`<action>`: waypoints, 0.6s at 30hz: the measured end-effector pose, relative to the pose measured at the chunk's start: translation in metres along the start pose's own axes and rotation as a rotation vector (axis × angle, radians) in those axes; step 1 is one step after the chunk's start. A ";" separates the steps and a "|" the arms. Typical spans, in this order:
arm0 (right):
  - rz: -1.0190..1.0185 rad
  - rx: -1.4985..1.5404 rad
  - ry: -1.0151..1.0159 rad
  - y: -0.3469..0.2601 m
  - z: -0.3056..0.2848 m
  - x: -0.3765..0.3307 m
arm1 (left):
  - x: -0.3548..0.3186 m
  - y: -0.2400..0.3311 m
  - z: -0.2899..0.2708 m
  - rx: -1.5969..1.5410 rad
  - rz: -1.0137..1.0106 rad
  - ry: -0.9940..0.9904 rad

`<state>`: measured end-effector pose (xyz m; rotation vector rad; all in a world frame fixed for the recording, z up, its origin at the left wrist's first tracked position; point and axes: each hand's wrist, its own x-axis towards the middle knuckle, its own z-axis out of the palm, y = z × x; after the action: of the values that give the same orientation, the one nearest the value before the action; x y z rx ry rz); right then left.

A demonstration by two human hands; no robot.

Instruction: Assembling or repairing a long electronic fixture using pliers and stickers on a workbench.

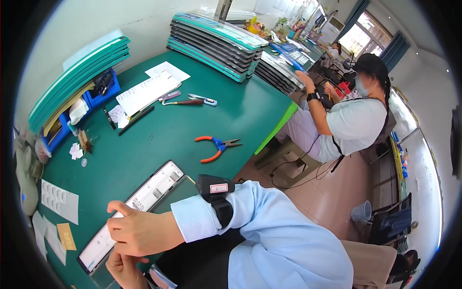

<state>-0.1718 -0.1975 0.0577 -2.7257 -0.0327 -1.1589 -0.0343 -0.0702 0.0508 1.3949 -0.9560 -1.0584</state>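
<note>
A long narrow panel [166, 176] with a white, printed face and a dark edge lies slantwise at the near side of the green table. My right hand [144, 230] rests over its middle, with curled fingers and the index finger bent across the white face. Just below it, my left hand [126, 269] is at the panel's near edge, partly covered by the right one. The fingertips of both hands come together there; whatever is between them is hidden. Pliers [219, 148] with orange and blue handles lie beyond the panel, spread apart.
The green table [159, 125] also bears stacked flat panels [216, 45], papers [149, 93], a pen-like tool [190, 101], a black marker [109, 118] and blue bins [103, 89]. Paper sheets [60, 200] lie at the left. A seated person [356, 115] works beyond the table's right edge.
</note>
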 end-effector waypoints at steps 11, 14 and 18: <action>0.125 -0.308 -0.247 0.019 -0.006 0.001 | -0.023 -0.016 -0.073 1.236 0.660 0.741; 0.186 -0.417 -0.431 0.024 -0.004 0.006 | -0.040 -0.037 -0.116 1.110 0.202 0.745; 0.167 -0.262 -0.268 0.011 0.026 0.030 | -0.042 -0.047 -0.122 1.008 0.194 0.772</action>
<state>-0.1313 -0.2056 0.0590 -3.0227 0.3265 -0.7970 0.0710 0.0077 0.0089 2.2073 -1.0126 0.2412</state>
